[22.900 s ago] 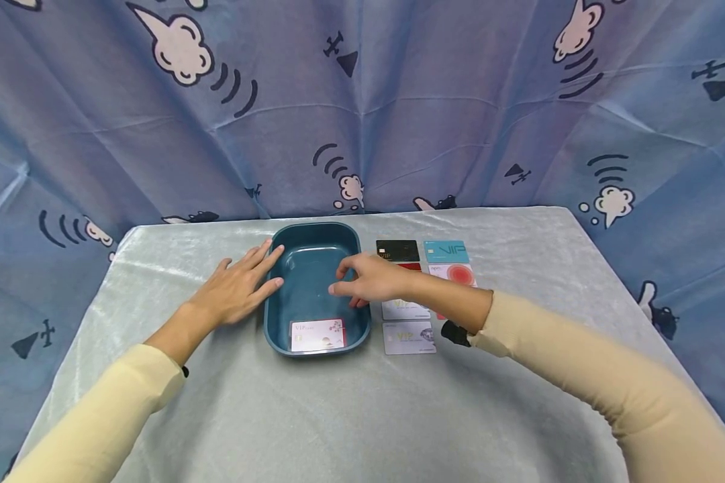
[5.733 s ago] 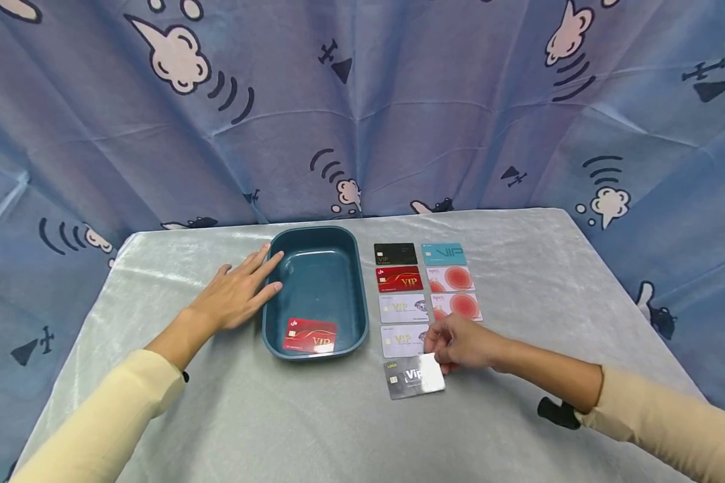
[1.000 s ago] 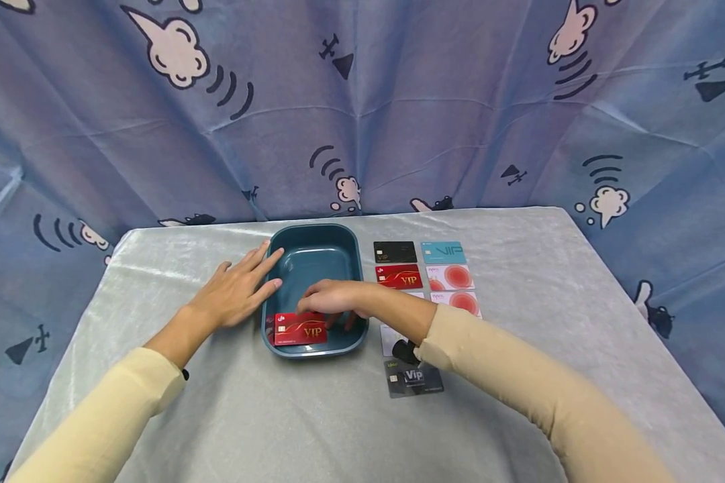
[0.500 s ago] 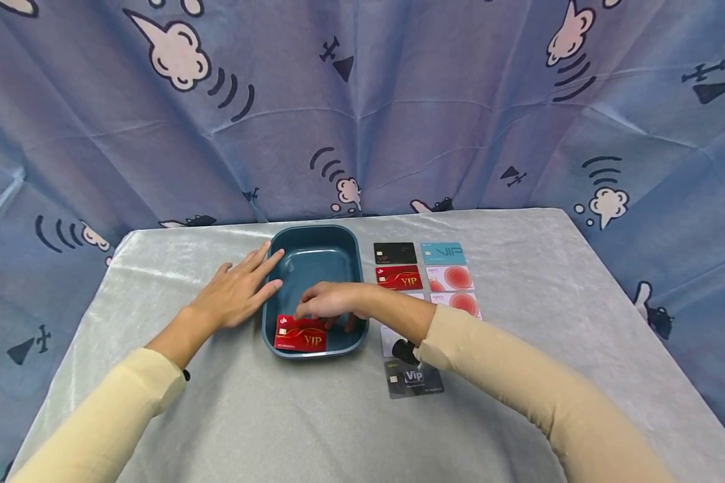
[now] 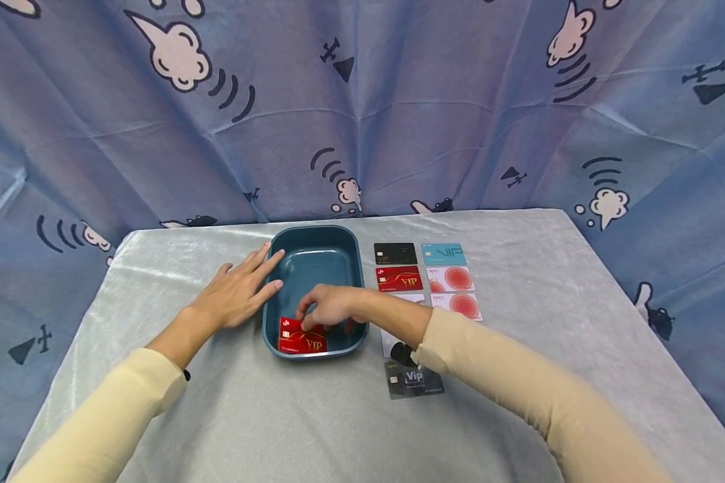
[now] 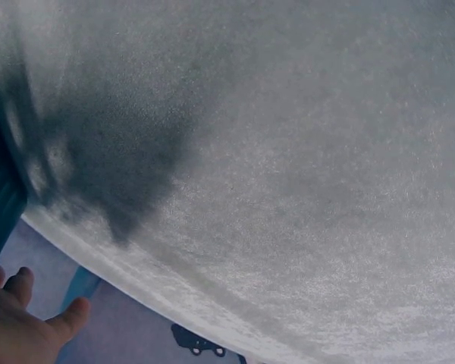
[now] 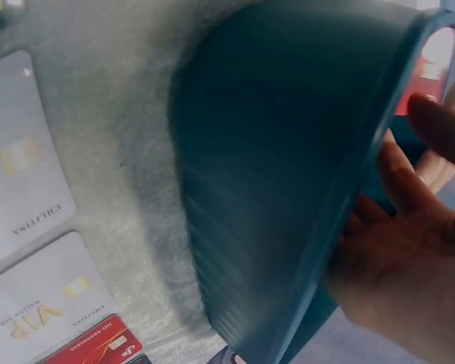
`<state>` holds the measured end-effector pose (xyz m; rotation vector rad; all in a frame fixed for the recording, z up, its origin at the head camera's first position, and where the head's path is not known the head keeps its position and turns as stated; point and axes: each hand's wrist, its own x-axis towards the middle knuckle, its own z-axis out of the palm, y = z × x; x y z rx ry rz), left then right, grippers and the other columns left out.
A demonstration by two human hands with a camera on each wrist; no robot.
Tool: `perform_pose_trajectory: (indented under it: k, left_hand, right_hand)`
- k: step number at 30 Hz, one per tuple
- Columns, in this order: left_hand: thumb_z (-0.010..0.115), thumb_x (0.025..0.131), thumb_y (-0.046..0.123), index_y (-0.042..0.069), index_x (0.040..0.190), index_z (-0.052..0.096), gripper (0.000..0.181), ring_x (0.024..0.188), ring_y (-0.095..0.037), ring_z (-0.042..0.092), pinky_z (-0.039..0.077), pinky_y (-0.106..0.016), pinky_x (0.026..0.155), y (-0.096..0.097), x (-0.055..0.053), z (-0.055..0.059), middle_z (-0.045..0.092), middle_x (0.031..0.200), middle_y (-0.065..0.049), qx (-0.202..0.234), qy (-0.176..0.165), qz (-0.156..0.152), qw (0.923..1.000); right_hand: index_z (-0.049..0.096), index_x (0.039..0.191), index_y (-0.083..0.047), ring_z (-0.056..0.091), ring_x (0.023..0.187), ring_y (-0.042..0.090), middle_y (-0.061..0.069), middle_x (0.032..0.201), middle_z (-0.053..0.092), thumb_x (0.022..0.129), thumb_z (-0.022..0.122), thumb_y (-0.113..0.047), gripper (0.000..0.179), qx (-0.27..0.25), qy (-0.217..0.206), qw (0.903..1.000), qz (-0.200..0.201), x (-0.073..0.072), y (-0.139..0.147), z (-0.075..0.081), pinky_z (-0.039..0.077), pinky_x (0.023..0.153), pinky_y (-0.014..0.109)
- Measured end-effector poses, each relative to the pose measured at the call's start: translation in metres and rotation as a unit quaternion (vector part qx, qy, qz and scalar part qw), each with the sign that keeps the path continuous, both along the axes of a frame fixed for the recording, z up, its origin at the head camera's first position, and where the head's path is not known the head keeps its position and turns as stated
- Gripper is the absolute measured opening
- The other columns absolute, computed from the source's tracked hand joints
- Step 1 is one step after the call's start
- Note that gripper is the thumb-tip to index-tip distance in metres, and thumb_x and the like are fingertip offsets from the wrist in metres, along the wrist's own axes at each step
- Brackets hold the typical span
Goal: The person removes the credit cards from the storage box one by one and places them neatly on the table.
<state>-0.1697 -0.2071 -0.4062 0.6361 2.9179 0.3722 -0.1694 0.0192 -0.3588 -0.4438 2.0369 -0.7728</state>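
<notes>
In the head view, my right hand reaches down into a teal plastic box. Its thumb and index finger pinch the upper edge of a red VIP card at the near end. The right wrist view shows part of that red card past the box's rim, close to the fingertips. On the box's left side rests my left hand, its fingers spread and relaxed at the rim. The left wrist view catches only some of the left hand's fingers, at the lower left corner.
Right of the box lie two columns of cards. One has a black card, a red card, white cards partly under my right arm and a dark grey card. The other has a teal card and two cards with red circles.
Since several seconds ago, my right hand has left the grey card on the table and gone into the box. Over the last second the red card has shifted slightly nearer and tilted under its fingers.
</notes>
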Motion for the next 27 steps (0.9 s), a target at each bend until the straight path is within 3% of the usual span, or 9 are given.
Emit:
perform_pose_trajectory:
  k: [5,11,21,27]
  left_hand:
    - [0.038,0.106,0.047,0.020,0.161,0.020,0.064,0.150,-0.032,0.020,0.022,-0.070,0.110,0.000,0.000,0.000,0.010,0.167,-0.011,0.002,0.000,0.001,1.0000]
    - [0.038,0.106,0.047,0.019,0.160,0.022,0.063,0.150,-0.033,0.020,0.022,-0.070,0.109,0.000,0.000,0.000,0.011,0.166,-0.011,0.004,0.003,0.002,1.0000]
    - [0.036,0.106,0.049,0.021,0.161,0.018,0.065,0.150,-0.034,0.019,0.021,-0.070,0.110,0.000,0.000,0.000,0.010,0.166,-0.012,-0.005,-0.005,0.006,1.0000]
    - [0.035,0.106,0.051,0.021,0.161,0.019,0.065,0.150,-0.035,0.020,0.021,-0.070,0.110,0.000,-0.001,0.000,0.011,0.166,-0.012,-0.006,-0.004,0.005,1.0000]
  right_hand:
    - [0.075,0.094,-0.007,0.056,0.084,0.020,0.004,0.089,0.065,0.092,0.067,-0.003,0.008,-0.012,0.076,0.9970,0.006,0.001,-0.001,-0.003,0.046,0.070,0.030]
    - [0.075,0.086,-0.006,0.056,0.079,0.019,0.005,0.083,0.066,0.091,0.068,0.001,0.011,-0.012,0.087,0.9962,-0.006,0.001,-0.001,-0.005,0.047,0.067,0.027]
    - [0.074,0.086,-0.003,0.055,0.074,0.017,0.004,0.079,0.064,0.090,0.068,0.002,0.009,-0.024,0.093,0.9954,0.005,-0.001,0.006,-0.004,0.046,0.064,0.024]
    - [0.075,0.093,-0.003,0.056,0.076,0.016,0.005,0.083,0.067,0.091,0.069,0.001,0.008,-0.035,0.130,0.9908,0.014,-0.005,0.014,0.002,0.050,0.065,0.022]
